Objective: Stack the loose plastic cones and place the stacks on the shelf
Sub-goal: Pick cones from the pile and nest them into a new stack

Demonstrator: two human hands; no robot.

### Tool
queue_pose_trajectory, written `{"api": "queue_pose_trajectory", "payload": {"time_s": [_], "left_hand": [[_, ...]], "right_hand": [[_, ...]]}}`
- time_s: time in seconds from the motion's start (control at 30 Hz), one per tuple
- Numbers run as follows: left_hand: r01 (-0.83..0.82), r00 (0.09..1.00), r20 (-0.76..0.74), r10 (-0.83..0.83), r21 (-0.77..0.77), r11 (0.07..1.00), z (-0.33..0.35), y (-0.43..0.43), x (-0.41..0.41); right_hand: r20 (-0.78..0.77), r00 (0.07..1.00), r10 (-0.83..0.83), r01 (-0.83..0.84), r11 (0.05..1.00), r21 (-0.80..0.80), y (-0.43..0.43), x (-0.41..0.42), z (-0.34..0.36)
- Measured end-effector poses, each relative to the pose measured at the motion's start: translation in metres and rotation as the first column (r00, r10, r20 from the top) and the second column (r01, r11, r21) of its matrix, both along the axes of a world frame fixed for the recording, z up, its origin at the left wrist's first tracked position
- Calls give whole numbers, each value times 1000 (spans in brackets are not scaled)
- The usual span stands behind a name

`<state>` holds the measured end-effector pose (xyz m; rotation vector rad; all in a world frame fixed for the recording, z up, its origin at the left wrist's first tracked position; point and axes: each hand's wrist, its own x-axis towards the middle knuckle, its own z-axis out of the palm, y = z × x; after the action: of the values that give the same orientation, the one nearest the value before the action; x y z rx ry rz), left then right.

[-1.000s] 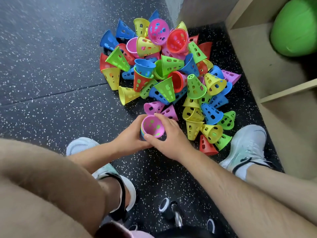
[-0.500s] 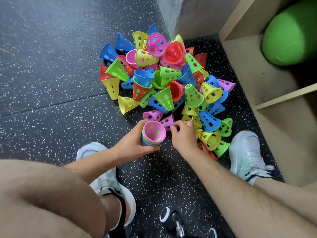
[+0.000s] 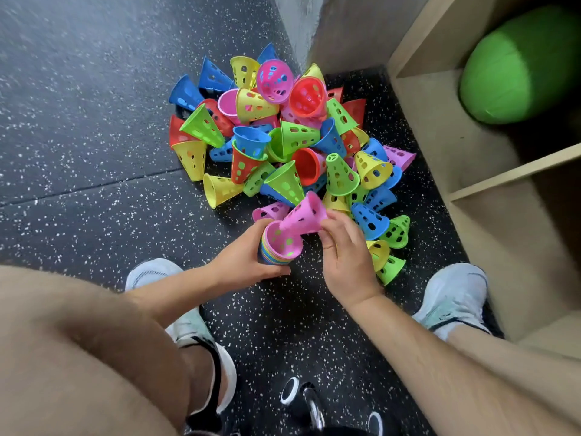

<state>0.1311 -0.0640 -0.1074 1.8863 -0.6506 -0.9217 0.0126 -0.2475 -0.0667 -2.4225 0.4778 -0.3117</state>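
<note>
A heap of loose perforated plastic cones (image 3: 292, 143) in blue, yellow, green, red and pink lies on the speckled black floor. My left hand (image 3: 242, 262) grips a stack of nested cones (image 3: 278, 248), open end up, pink on top, just in front of the heap. My right hand (image 3: 342, 247) holds a single pink cone (image 3: 305, 214) tilted, its narrow tip entering the mouth of the stack. The wooden shelf (image 3: 456, 146) stands to the right.
A green ball (image 3: 522, 67) sits in the upper shelf compartment. My two white shoes (image 3: 452, 297) flank the work spot, and a grey wall corner (image 3: 301, 23) rises behind the heap. A dark object with white rings (image 3: 301, 401) lies on the floor between my legs.
My right hand left the stack, reached into the heap, picked up a pink cone and brought it back to the stack's mouth. My left hand kept holding the stack.
</note>
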Motion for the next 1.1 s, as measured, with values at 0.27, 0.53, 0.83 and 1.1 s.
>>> {"api": "queue_pose_trajectory", "payload": {"time_s": [0.27, 0.53, 0.83, 1.1], "left_hand": [[5, 1000, -7, -5, -3, 1000, 4, -7, -2], [41, 998, -46, -40, 33, 999, 9, -21, -3], [149, 989, -32, -147, 76, 986, 8, -40, -10], [152, 987, -57, -148, 65, 986, 3, -55, -10]], "right_hand": [[-99, 966, 240, -239, 971, 23, 15, -6, 5], [-339, 908, 248, -179, 959, 221, -24, 10, 27], [-556, 815, 165, -313, 932, -182, -72, 2, 4], [-586, 810, 31, -296, 884, -362, -57, 24, -10]]}}
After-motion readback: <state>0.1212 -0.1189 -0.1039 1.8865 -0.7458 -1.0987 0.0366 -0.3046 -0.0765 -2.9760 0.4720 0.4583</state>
